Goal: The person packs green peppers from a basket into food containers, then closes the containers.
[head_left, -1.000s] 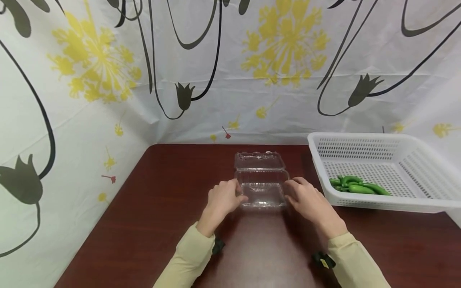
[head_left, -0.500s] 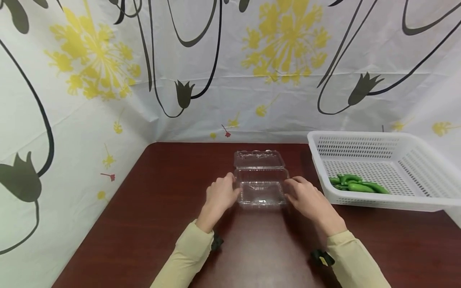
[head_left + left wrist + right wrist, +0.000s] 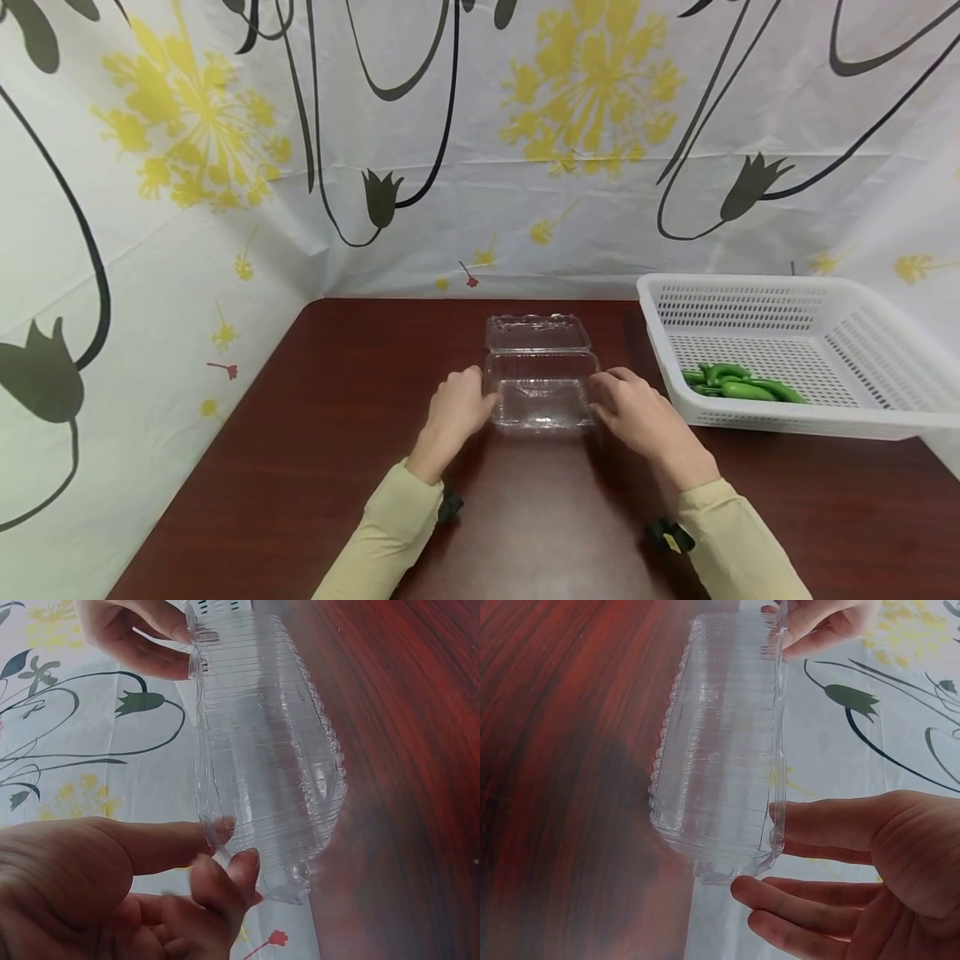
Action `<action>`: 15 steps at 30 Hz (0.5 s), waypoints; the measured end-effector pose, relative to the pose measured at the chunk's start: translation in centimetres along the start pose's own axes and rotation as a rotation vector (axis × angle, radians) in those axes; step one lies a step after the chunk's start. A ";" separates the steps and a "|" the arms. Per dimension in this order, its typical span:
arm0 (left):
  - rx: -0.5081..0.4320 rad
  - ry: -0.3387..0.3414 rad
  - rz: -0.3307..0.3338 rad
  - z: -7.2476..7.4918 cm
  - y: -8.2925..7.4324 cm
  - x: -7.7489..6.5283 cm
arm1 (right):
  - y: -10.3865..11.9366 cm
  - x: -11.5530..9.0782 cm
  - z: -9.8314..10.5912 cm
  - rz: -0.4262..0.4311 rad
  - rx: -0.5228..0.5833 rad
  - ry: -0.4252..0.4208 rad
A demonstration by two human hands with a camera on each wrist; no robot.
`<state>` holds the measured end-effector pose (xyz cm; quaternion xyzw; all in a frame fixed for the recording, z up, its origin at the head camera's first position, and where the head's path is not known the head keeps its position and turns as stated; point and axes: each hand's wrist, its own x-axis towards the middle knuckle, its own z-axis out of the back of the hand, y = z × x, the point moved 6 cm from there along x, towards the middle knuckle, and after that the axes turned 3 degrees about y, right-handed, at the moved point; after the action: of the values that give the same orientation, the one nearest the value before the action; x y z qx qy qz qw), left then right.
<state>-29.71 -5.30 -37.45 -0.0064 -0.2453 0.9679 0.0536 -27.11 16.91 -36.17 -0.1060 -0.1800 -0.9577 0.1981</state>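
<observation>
A clear plastic clamshell container stands on the table with its lid folded back on the far side. At its left side, my left hand pinches the wall near the rim. The left wrist view has the thumb and curled fingers on either side of the container's left end. My right hand pinches the opposite side, with its thumb at the rim and the other fingers below, by the outer wall. Nothing lies inside the container.
To the right stands a white slotted plastic basket, holding several green peppers in its near left corner. The dark red-brown table meets a flower-printed sheet at the back and left.
My left hand has shifted slightly away and left, and its thumb has drawn back from over the container to its edge. The right hand and the container are nearly unchanged.
</observation>
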 end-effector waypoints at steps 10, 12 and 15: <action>-0.233 0.069 0.016 -0.3 0.1 0.0 | 0.1 0.1 0.7 0.018 0.008 -0.028; -0.237 0.085 0.029 -0.5 0.1 0.0 | 0.1 0.1 1.0 0.029 0.009 -0.042; -0.237 0.102 0.041 -0.6 0.1 -0.1 | 0.2 0.1 1.3 0.039 0.011 -0.056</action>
<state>-29.63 -5.13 -38.02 -0.0669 -0.3548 0.9315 0.0450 -26.95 17.24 -34.87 -0.1352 -0.1888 -0.9493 0.2120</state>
